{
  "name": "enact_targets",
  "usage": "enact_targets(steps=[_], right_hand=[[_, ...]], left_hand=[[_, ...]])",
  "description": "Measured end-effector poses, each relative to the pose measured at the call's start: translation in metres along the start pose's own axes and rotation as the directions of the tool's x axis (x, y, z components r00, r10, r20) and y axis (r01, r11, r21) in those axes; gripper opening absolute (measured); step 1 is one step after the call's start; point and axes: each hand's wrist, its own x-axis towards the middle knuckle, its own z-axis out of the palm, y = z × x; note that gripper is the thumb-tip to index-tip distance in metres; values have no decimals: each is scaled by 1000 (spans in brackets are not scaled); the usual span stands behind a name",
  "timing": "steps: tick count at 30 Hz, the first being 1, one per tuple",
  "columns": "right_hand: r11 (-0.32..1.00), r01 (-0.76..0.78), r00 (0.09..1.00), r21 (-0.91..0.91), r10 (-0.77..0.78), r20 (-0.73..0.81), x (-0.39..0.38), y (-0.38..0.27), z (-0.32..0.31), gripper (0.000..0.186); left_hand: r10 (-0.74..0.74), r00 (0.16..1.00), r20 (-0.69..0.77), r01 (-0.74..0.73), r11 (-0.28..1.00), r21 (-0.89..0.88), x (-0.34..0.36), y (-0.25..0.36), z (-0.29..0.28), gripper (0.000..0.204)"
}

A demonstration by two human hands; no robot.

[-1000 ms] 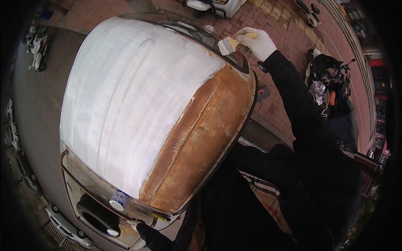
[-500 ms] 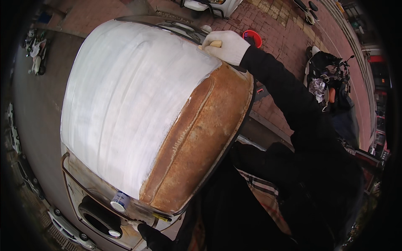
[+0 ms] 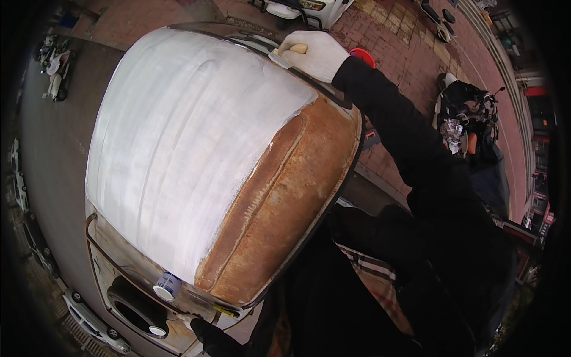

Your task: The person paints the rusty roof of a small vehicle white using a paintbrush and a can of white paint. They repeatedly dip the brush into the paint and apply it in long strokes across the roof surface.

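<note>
My right hand (image 3: pixel 315 55), in a white glove, is closed around a paintbrush (image 3: pixel 299 49) whose pale wooden handle sticks out between thumb and fingers. It is at the far right edge of a vehicle roof (image 3: pixel 178 143). White paint covers most of this roof, while a rusty brown strip (image 3: pixel 279 208) runs along the side nearest me. At the bottom, my gloved left hand (image 3: pixel 187 321) is closed on the brown metal rail (image 3: pixel 122 266) behind the roof; its fingers show only in part. Close to it stands a white and blue can (image 3: pixel 167 287) by the roof's rear edge.
A tyre (image 3: pixel 140 312) lies below the rail, with a small white-topped object (image 3: pixel 157 331) on it. Beyond my right arm are a red bucket (image 3: pixel 363 57) and a parked scooter (image 3: pixel 467 116) on brick paving. Another white vehicle (image 3: pixel 297 12) stands past the roof's far end.
My right hand has shifted a little up and to the left along the roof's edge with the paintbrush. The left hand stays at the rail. The whole view has shifted slightly.
</note>
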Motion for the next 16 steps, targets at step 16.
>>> enact_targets(steps=[16], right_hand=[[930, 340, 940, -139, -336, 57, -9, -61, 45, 19]], left_hand=[[58, 998, -15, -57, 997, 52, 7, -7, 2, 95]])
